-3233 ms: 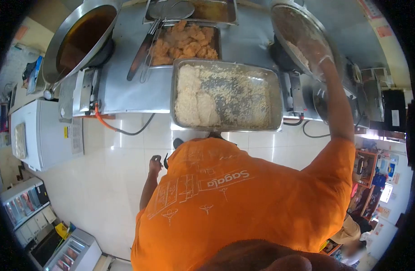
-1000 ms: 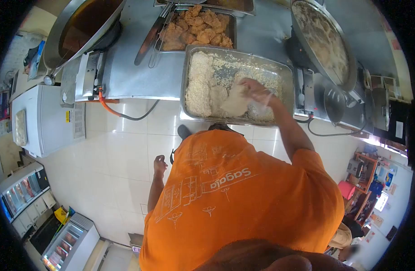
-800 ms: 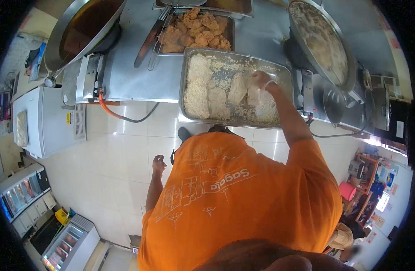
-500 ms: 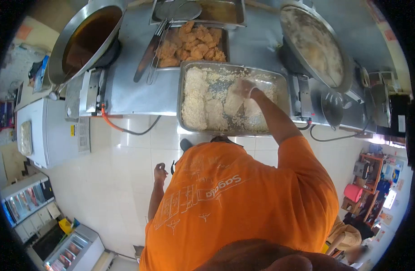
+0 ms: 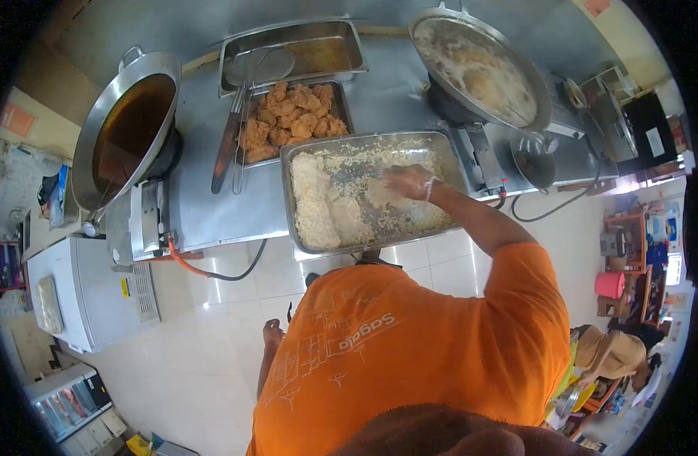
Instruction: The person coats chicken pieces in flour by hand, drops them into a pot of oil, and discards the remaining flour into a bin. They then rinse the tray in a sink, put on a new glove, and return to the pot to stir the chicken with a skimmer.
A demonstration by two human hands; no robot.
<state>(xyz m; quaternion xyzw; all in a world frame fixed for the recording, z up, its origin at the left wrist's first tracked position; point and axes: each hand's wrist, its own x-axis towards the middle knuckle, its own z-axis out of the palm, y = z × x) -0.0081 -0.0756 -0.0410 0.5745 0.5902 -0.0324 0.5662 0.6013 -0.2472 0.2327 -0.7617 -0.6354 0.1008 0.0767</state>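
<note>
My right hand [image 5: 407,182] is over the middle of a deep metal tray [image 5: 292,220], palm down with its fingers stretched to the left. Its fingertips touch or nearly touch a pale, flat coated piece [image 5: 377,194]. Loose pale crumbs [image 5: 410,220] lie across the tray floor. Against the tray's left side is a thick row of crumb-coated pieces [image 5: 312,201], with another pale piece [image 5: 350,219] beside it. My left hand [image 5: 273,332] hangs low at my side, away from the counter, its fingers curled in with nothing visible in them.
Behind the tray, fried golden pieces [image 5: 297,114] fill a second pan, with long-handled tools [image 5: 229,144] leaning on it. A wok of dark oil [image 5: 132,137] stands left, a bubbling wok [image 5: 486,76] right. An orange hose [image 5: 189,262] loops below the counter. Another person [image 5: 607,353] is behind at right.
The view has shifted, so the counter sits lower and further left. My right hand has opened out flatter over the tray. A pale piece near the tray's right part no longer shows there.
</note>
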